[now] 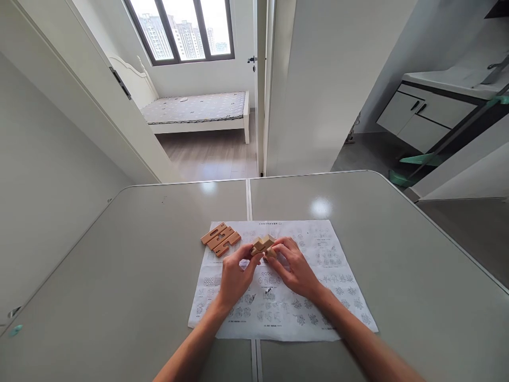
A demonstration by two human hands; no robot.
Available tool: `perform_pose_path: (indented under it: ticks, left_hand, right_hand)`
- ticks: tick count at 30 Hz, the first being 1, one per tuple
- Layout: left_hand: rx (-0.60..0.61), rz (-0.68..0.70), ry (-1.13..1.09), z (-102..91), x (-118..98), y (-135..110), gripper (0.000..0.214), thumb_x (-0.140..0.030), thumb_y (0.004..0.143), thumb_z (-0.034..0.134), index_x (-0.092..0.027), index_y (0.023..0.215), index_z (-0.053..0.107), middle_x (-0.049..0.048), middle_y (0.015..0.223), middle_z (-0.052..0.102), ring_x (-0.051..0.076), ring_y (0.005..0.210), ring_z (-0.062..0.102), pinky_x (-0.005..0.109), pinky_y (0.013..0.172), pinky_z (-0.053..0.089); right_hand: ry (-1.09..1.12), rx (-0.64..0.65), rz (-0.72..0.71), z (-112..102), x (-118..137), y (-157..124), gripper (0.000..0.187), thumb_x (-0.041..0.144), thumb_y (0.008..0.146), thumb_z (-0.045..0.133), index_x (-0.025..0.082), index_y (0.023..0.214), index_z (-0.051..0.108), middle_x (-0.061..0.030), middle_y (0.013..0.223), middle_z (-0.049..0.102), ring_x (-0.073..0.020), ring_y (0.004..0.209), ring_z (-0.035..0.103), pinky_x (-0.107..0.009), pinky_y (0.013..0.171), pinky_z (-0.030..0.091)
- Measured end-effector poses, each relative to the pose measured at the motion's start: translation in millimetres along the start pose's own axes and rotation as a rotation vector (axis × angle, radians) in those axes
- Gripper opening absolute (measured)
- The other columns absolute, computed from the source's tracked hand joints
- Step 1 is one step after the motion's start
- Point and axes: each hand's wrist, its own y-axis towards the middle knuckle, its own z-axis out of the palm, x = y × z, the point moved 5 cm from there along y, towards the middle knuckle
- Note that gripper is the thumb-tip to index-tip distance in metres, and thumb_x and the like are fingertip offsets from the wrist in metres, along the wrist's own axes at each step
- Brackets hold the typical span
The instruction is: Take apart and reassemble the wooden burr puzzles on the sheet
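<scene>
Both of my hands meet over a white printed sheet in the middle of a grey table. Between them is a small cluster of joined wooden puzzle pieces, light tan, resting just above the paper. My left hand pinches its left end with thumb and fingers curled. My right hand grips its right side, fingers bent over it. Several loose notched wooden pieces lie flat side by side on the sheet's upper left corner, a short way left of my hands.
The table's far edge faces an open doorway to a bedroom with a bed and window. A white wall panel stands behind the table. A cabinet and a green-headed mop are at the right.
</scene>
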Motion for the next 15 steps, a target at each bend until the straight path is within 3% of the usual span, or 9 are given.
perform_pose_path:
  ticks: [8,12,15]
  left_hand:
    - [-0.051,0.163,0.125,1.3,-0.5,-6.5,0.013,-0.031,0.095,0.074,-0.024,0.105,0.069,0.0002,0.090,0.080,0.015,0.070,0.073,0.027,0.071,0.060]
    - [-0.088,0.193,0.181,-0.4,-5.2,-6.6,0.013,-0.032,0.095,0.074,-0.024,0.105,0.069,0.0010,0.090,0.080,0.015,0.065,0.068,0.029,0.069,0.059]
    - [-0.139,0.205,0.220,-3.8,-7.2,-3.9,0.012,-0.031,0.094,0.075,-0.024,0.101,0.068,0.0025,0.093,0.078,0.019,0.080,0.071,0.033,0.079,0.060]
  right_hand:
    - [-0.044,-0.036,0.038,5.9,2.0,-0.8,0.021,0.026,0.103,0.050,0.026,0.082,0.045,-0.0030,0.086,0.057,-0.0244,0.085,0.052,-0.040,0.079,0.047]
    - [-0.095,-0.152,0.142,-1.5,-10.0,-0.9,0.022,0.030,0.101,0.053,0.026,0.080,0.045,-0.0028,0.085,0.058,-0.0248,0.085,0.053,-0.039,0.078,0.046]
    - [-0.196,-0.253,0.184,-11.2,-17.3,-1.0,0.025,0.030,0.097,0.057,0.026,0.076,0.043,-0.0020,0.082,0.055,-0.0249,0.084,0.053,-0.040,0.080,0.046]
